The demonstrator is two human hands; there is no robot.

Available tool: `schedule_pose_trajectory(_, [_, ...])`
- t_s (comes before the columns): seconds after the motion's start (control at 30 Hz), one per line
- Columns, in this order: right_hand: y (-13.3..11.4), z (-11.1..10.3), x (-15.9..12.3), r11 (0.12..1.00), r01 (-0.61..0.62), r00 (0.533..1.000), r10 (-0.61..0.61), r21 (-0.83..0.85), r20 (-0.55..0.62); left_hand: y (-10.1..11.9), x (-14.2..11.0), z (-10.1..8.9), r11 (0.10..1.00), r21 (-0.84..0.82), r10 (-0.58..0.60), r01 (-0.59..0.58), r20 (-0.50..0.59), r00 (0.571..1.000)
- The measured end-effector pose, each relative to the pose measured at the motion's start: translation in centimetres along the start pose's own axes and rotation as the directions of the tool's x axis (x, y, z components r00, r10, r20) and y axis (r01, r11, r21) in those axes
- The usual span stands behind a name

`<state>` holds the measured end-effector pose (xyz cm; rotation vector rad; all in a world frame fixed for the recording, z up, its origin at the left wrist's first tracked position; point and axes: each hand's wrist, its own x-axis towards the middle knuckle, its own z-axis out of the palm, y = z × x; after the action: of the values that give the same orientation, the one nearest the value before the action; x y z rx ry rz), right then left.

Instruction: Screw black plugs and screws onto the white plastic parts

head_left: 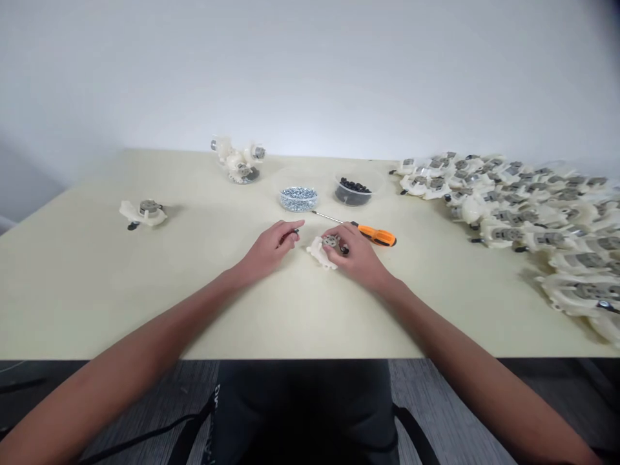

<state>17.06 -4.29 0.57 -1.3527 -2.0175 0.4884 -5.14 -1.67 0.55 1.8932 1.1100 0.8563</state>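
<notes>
My left hand (269,248) is closed in a pinch, with a small dark piece (296,230) between thumb and forefinger; it is too small to name surely. My right hand (359,256) grips a white plastic housing with a grey motor (320,252) from its right side. A black bit shows by the right fingers, and the housing rests on or just above the table. Just behind the right hand lies a screwdriver (376,234) with an orange and black handle, its shaft pointing left toward the clear bowls.
A clear bowl of small silvery screws (299,199) and a clear bowl of black pieces (353,192) stand behind my hands. Many similar housings (513,236) cover the table's right side. One housing (145,214) lies at left; several are heaped (236,158) at the back.
</notes>
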Motion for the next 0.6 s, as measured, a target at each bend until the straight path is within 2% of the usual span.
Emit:
schedule_pose_trajectory(0.1, [0.34,0.17,0.02,1.0,0.005,1.0,-0.005,0.028,-0.022,-0.02,0.1,0.15,0.994,-0.066,-0.084,0.086,0.026,0.996])
schedule_pose_trajectory(0.2, [0.53,0.26,0.03,0.999,0.014,0.999,-0.012,0.051,-0.03,-0.11,0.12,0.24,0.99,-0.071,-0.119,0.123,0.046,0.992])
schedule_pose_trajectory(0.6, [0.53,0.53,0.27,0.993,0.024,1.0,-0.023,0.114,-0.011,-0.1,0.26,0.26,0.999,-0.001,-0.041,0.041,0.082,0.996])
